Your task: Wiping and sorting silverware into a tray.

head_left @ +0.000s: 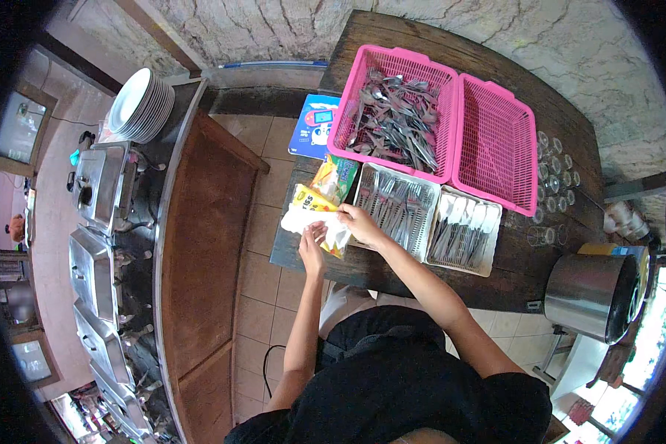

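Note:
Over the left end of the dark wooden table, both hands are closed on a thin white tissue (297,221). My left hand (313,243) pinches its near side, while my right hand (357,224) grips it on the right. Under and behind the tissue lies a yellow and white plastic pack (310,198), partly covered. A green and yellow packet (339,177) is just beyond. To the right of my hands, a white plastic basket (359,194) contains rows of forks and other cutlery. Beside it, a second white basket (488,269) holds cutlery with white paper around one end.
A pink basket (345,103) heaped with loose cutlery stands behind, beside another pink basket (496,137). Several glasses (555,166) and a big steel pot (588,296) are at the right. Across the tiled floor, a counter carries chafing dishes (92,255) and stacked plates (137,103).

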Demonstrator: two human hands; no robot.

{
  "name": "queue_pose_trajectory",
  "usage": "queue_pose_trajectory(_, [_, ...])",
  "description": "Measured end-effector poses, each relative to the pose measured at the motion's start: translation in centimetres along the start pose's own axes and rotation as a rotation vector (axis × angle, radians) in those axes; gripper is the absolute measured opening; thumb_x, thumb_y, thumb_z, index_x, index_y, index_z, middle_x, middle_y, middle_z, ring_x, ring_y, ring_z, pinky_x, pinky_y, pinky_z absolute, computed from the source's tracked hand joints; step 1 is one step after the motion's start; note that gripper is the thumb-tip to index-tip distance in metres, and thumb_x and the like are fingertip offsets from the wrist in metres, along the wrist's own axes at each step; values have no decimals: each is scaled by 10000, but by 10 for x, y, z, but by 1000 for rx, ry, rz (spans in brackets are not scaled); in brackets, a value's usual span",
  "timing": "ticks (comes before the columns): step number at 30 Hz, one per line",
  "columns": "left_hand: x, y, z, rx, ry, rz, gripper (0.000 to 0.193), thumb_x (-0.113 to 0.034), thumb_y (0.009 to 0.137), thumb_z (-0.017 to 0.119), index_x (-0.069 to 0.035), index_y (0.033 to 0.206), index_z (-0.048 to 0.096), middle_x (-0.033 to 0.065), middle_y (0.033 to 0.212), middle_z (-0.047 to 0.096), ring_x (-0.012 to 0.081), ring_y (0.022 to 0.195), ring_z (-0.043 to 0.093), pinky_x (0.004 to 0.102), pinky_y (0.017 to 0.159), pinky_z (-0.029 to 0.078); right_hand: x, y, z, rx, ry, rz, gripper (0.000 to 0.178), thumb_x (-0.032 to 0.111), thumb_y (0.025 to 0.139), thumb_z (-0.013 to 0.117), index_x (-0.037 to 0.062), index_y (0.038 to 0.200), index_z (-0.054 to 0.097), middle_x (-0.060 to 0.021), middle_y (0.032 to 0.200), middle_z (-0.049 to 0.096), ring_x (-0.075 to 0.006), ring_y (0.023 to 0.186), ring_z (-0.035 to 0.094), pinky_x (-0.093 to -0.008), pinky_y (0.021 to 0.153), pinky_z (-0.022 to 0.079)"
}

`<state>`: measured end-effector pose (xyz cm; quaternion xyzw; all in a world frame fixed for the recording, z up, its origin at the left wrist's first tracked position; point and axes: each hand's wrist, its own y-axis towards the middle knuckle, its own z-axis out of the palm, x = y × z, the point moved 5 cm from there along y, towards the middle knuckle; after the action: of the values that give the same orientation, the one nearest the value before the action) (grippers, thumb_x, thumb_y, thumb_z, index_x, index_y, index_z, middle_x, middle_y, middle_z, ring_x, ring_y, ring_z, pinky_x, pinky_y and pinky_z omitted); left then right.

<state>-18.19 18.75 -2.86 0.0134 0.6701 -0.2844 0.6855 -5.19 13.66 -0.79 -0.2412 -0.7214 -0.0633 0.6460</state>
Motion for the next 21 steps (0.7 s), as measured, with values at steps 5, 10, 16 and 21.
queue_pose_trajectory(5, [15,13,3,27,13,-83,453,-335,884,264,25,1072,465,152,1035,505,219,954,493,316,794,398,11,-18,-28,-80,558,140,217,246,833,476,49,913,521,10,771,526,-72,699,477,-217,616,391])
queue_pose_trajectory(10, [-47,-22,46,215,139,25,513,-427,865,253,-34,1165,389,147,1150,428,228,1052,420,347,840,357,26,-44,-65,-58,613,127,218,208,764,582,64,910,510,16,791,532,-53,700,507,-189,557,418])
queue_pose_trajectory(16, [-36,-29,77,494,-262,-236,407,-266,827,477,-27,1140,377,75,1111,442,149,983,444,328,850,351,40,-73,-71,-34,781,217,268,213,719,623,75,918,510,35,793,527,-54,702,508,-194,559,425])
queue_pose_trajectory(21, [-62,-34,96,394,-181,-152,211,-193,800,541,9,859,529,7,732,541,43,603,469,192,482,358,30,-87,-83,-57,759,197,284,197,712,624,49,933,526,20,760,522,-63,679,498,-197,572,409])
